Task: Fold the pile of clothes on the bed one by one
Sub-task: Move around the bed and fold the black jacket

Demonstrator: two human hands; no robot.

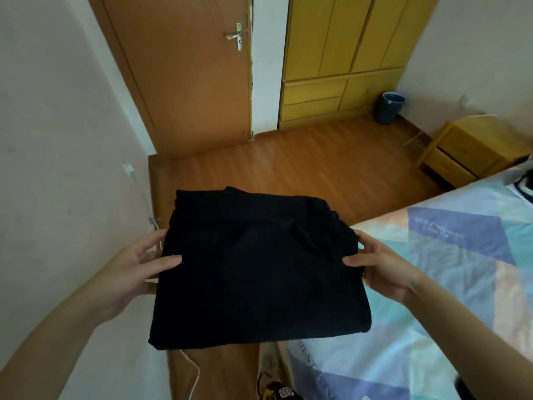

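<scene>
A folded black garment (256,269) hangs flat in the air in front of me, beside the bed's near corner. My left hand (135,269) grips its left edge, thumb on top and fingers underneath. My right hand (377,264) grips its right edge the same way. The bed (450,284), with a pastel patchwork sheet, fills the right side. A bit of dark and white clothing (523,183) shows at the far right edge of the bed, mostly cut off.
A pale wall runs along the left, with a white cable (190,368) hanging down it. Ahead lie a wooden floor, a brown door (184,73), a yellow wardrobe (340,56), a blue bin (389,108) and a yellow bedside cabinet (464,151).
</scene>
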